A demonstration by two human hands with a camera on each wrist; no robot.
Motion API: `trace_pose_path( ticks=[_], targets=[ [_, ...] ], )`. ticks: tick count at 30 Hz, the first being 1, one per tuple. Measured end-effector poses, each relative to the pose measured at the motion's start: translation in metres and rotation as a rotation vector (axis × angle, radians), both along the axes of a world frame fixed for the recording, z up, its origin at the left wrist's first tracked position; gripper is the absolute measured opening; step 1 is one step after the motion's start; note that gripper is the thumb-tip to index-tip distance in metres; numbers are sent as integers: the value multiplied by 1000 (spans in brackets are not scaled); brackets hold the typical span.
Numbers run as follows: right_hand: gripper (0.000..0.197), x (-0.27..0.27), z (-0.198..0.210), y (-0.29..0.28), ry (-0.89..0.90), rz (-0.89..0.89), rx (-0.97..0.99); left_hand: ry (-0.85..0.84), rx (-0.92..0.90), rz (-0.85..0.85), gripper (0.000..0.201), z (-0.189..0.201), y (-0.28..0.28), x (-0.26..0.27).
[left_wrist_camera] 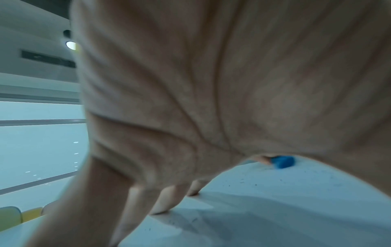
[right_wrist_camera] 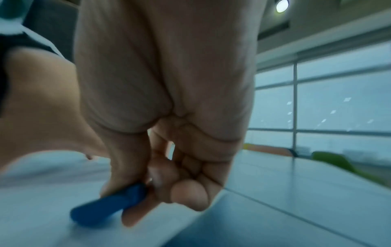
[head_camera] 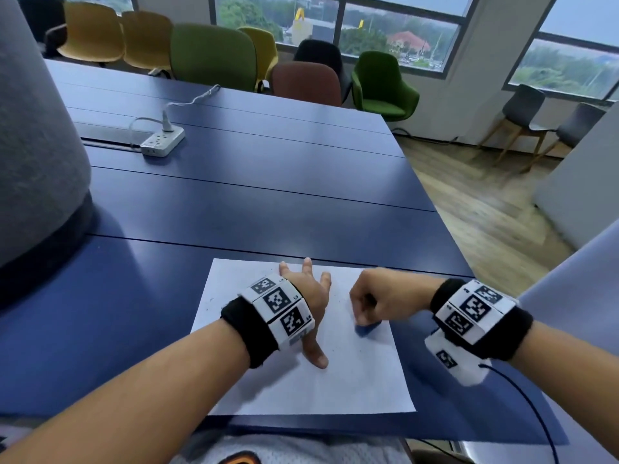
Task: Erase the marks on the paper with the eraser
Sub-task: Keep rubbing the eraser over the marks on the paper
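1. Near the front edge of the dark blue surface [head_camera: 254, 202] lies a white sheet of paper [head_camera: 351, 380], flat and slightly askew.
2. On the paper's left half the left hand [head_camera: 310, 296] rests with fingers spread and straight, fingertips [left_wrist_camera: 162, 208] and thumb pressing the sheet down; it holds nothing.
3. At the paper's right side the right hand [head_camera: 375, 303] is curled, its thumb and fingers pinching a blue eraser [right_wrist_camera: 110, 205].
4. One end of the eraser sticks out below the fingers, and it touches the paper; it is blurred in the head and right wrist views.
5. Small dark specks are scattered over the paper around both hands.
6. Farther back on the surface sits a white power strip [head_camera: 163, 141] with a cable plugged in, and coloured chairs [head_camera: 214, 55] stand beyond the far edge.
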State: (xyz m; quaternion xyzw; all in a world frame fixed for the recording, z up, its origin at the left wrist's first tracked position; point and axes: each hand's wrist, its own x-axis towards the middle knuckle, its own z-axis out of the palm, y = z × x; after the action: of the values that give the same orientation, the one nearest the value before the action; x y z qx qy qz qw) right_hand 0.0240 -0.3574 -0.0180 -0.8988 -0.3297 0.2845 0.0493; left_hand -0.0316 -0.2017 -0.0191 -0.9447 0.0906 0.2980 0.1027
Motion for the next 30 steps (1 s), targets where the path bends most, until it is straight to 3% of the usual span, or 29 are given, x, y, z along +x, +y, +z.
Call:
trace_pose_path(
  ticks=[3,7,11,15,20,26,30],
  targets=[
    [23,14,2,-16,-70,-125,53,4,-11,9,144,0,1,0],
    [23,-5,-2,-19,81,-32,-23,35,3,1,142,4,-2,2],
    [24,11,0,-24,-66,-165,62,40,-2,22,145,0,-1,5],
    [18,-1,-1,-25,76,-73,10,40,17,4,142,5,-2,3],
    [19,11,4,-21,-116,-160,73,37,13,15,145,1,-1,4],
    [9,-9,7,-17,14,-28,-15,69,32,14,142,6,-4,5],
    [11,27,15,-32,-171,-242,120,59,22,-1,144,7,0,6]
  ],
)
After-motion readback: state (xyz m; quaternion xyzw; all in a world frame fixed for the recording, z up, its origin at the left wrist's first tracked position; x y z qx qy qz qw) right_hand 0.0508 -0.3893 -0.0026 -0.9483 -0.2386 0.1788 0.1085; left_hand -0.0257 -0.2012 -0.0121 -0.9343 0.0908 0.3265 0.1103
